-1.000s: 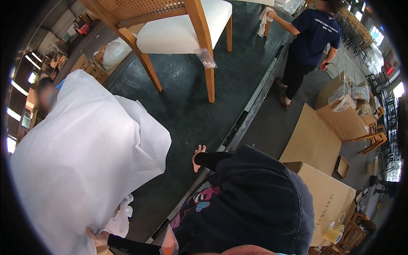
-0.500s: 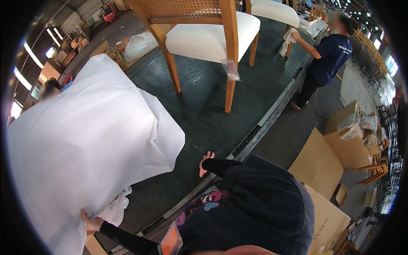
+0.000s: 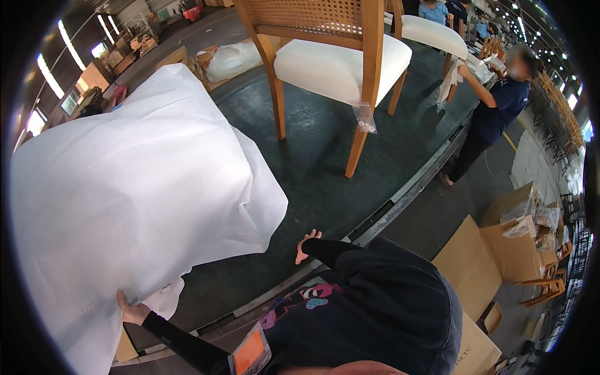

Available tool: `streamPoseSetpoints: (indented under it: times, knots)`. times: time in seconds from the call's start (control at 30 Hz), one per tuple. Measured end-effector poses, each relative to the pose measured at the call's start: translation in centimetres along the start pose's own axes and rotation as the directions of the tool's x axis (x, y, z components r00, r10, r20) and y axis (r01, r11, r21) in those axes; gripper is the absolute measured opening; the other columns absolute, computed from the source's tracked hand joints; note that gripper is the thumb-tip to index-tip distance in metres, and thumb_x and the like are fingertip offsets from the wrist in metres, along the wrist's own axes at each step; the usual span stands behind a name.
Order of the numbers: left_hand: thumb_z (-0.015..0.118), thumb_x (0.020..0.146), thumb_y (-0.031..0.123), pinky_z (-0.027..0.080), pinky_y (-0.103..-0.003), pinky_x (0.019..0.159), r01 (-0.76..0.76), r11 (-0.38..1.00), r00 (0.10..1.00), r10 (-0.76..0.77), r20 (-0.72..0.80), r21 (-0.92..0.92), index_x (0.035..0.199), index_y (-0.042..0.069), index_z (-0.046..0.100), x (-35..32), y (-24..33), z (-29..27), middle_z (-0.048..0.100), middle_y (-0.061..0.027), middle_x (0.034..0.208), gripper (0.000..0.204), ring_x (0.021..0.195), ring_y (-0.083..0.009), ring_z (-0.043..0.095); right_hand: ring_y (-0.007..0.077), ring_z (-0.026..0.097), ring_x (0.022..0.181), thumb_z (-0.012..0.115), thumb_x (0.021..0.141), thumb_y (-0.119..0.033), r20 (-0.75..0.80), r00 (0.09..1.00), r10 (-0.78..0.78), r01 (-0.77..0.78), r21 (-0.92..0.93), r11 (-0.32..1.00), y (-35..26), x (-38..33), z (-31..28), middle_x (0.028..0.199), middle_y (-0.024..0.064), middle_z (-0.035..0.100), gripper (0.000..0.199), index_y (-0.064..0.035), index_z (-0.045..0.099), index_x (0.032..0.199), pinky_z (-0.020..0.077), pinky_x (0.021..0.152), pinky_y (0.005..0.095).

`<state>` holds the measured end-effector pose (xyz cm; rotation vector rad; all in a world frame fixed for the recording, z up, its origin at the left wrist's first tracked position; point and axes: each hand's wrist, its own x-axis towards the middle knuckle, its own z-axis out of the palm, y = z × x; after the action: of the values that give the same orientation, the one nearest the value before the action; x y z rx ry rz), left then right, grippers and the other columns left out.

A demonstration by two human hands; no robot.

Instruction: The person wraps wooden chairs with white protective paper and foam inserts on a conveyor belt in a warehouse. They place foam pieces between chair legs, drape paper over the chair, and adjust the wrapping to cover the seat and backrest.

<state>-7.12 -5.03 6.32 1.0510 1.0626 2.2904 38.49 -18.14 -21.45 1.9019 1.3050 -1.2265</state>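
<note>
A large white cloth-like cover [image 3: 137, 181] spreads over something tall on the left, and what it covers is hidden. At its lower edge my left hand [image 3: 130, 310] grips the sheet, thumb in front and fingers out of sight behind it. My right hand [image 3: 306, 245] is open with fingers apart, at the near edge of the dark green work surface [image 3: 312, 175]. It holds nothing. Beyond it stands a wooden chair [image 3: 372, 75] with a woven cane back and a white seat. A small clear bag [image 3: 365, 119] of white pieces hangs on its leg.
A second white-seated chair [image 3: 431, 32] stands farther along. Beside it a person in a dark shirt [image 3: 500, 103] holds a white cloth. Cardboard boxes [image 3: 512, 250] and flat cardboard [image 3: 469, 269] lie on the right. A metal rail [image 3: 394, 209] borders the work surface.
The view has shifted, so the chairs and cover appear farther right. My left hand keeps its hold on the cover; my right hand stays open near the rail.
</note>
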Motion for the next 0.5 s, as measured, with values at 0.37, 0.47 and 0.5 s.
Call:
streamPoseSetpoints:
  times: [0.37,0.47,0.5]
  knots:
    - [0.08,0.074,0.0,0.056,-0.04,0.085,0.014,1.0,0.999,-0.014,-0.05,0.016,0.105,-0.012,0.066,3.1,-1.3,-3.4,0.068,-0.0149,0.108,0.035,0.094,-0.0247,0.066,0.0533,-0.003,0.148,0.071,0.072,-0.07,-0.038,0.999,-0.006,0.006,-0.013,1.0,-0.7,0.6,0.2,0.166,0.019,0.009,0.111,-0.0107,0.029,0.157,0.0043,0.114,0.0721]
    - [0.076,0.075,-0.005,0.053,-0.038,0.091,-0.025,0.999,0.999,0.024,-0.036,-0.026,0.121,-0.005,0.06,2.0,-2.3,-1.3,0.064,-0.0126,0.12,0.048,0.103,-0.023,0.063,0.0553,0.0,0.147,0.067,0.072,-0.075,-0.013,1.0,-0.021,0.02,-0.055,0.998,-0.7,0.0,-0.2,0.165,0.0217,0.009,0.118,-0.0031,0.027,0.156,0.0089,0.115,0.0695]
    - [0.074,0.076,-0.008,0.053,-0.039,0.091,0.069,0.997,0.997,-0.069,-0.019,-0.041,0.128,-0.002,0.056,1.5,-2.2,-1.0,0.062,-0.0124,0.125,0.056,0.106,-0.024,0.062,0.0563,0.002,0.147,0.066,0.071,-0.077,0.005,1.0,-0.023,0.023,-0.07,0.997,-0.5,-0.1,-0.3,0.165,0.0231,0.009,0.121,0.0007,0.026,0.155,0.0111,0.115,0.0685]
